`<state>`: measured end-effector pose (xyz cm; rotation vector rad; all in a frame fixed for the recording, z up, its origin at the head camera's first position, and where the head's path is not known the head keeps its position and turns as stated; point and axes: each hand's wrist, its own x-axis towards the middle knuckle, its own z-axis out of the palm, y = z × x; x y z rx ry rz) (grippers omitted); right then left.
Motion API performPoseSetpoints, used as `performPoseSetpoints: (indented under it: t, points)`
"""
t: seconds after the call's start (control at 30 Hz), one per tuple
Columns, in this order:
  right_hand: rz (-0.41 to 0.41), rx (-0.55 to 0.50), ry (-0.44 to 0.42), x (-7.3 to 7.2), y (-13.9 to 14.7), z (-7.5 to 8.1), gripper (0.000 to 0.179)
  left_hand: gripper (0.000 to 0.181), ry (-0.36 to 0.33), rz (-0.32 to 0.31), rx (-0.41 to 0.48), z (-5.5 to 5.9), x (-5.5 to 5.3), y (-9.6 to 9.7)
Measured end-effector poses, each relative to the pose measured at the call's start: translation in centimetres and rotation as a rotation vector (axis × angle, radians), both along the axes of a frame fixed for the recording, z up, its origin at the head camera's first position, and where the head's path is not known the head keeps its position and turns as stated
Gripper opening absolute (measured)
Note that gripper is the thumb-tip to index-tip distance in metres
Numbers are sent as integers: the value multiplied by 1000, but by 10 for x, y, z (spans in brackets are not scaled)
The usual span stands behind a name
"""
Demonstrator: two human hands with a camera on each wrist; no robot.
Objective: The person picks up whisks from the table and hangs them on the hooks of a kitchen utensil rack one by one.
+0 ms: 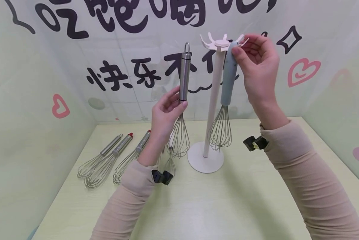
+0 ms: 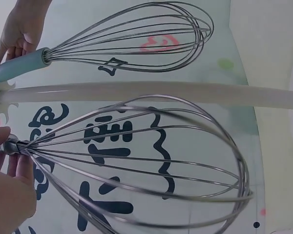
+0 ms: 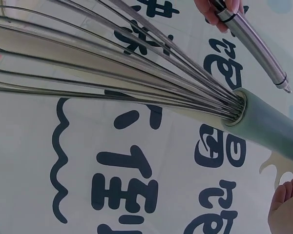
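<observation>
In the head view my left hand [image 1: 166, 111] holds a steel whisk [image 1: 184, 76] by the lower handle, its hanging loop up and its wires down. My right hand [image 1: 261, 68] pinches the top of a whisk with a pale blue handle [image 1: 228, 80], beside the hooks of a white stand [image 1: 212, 100]. That whisk hangs wires down, right of the pole. Whether its top is caught on a hook is hidden by the fingers. In the right wrist view the blue handle [image 3: 268, 122] crosses near the hooks, with the steel handle [image 3: 254, 46] above.
Several steel whisks lie on the table at the left, among them one with a red-tipped handle [image 1: 123, 145]. A small whisk [image 1: 170, 163] is partly hidden behind my left wrist. The stand's round base [image 1: 197, 163] rests on the table before a printed backdrop [image 1: 122, 103].
</observation>
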<state>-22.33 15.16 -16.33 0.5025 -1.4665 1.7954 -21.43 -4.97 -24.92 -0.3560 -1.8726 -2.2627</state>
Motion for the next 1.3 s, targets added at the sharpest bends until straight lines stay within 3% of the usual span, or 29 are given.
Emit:
performPoseSetpoints:
  t: [0.33, 0.8, 1.3]
  points:
    - [-22, -4, -11, 0, -6, 0, 24, 49, 44, -25, 24, 8, 9, 3]
    - [-108, 18, 2, 2, -16, -1, 28, 49, 90, -64, -15, 14, 18, 6]
    - [-89, 15, 13, 1, -18, -4, 29, 49, 85, -83, -50, 15, 21, 8]
